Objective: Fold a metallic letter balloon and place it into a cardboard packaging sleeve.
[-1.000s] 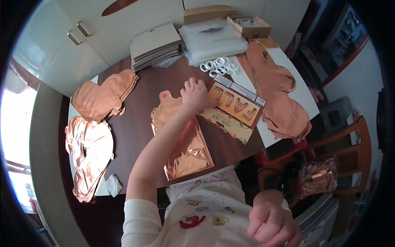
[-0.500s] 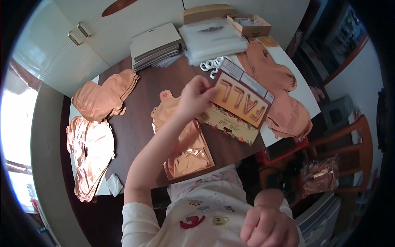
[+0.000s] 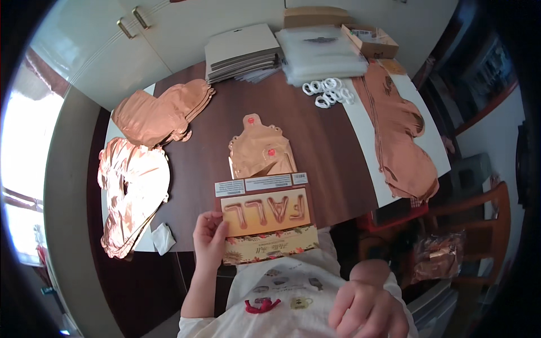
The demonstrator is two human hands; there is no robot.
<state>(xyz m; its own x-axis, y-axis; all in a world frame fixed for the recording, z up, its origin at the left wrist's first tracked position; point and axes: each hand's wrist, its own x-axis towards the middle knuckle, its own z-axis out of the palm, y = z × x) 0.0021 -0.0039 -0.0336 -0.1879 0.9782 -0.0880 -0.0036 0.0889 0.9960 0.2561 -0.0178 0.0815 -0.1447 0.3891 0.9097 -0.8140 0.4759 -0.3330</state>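
My left hand grips the left edge of a flat printed card with balloon letters on an orange panel, held over the near table edge in front of my chest. The card partly covers a folded rose-gold foil balloon lying on the dark wooden table. My right hand hangs low at the right, off the table, fingers loosely curled and holding nothing.
Rose-gold foil balloon stacks lie at the left, lower left and right. At the back are grey card sheets, clear plastic bags, white rings and a cardboard box. A wooden chair stands at the right.
My left hand lifted the printed card from the table's right middle and brought it toward me, over the folded balloon. My right hand stayed low at the right.
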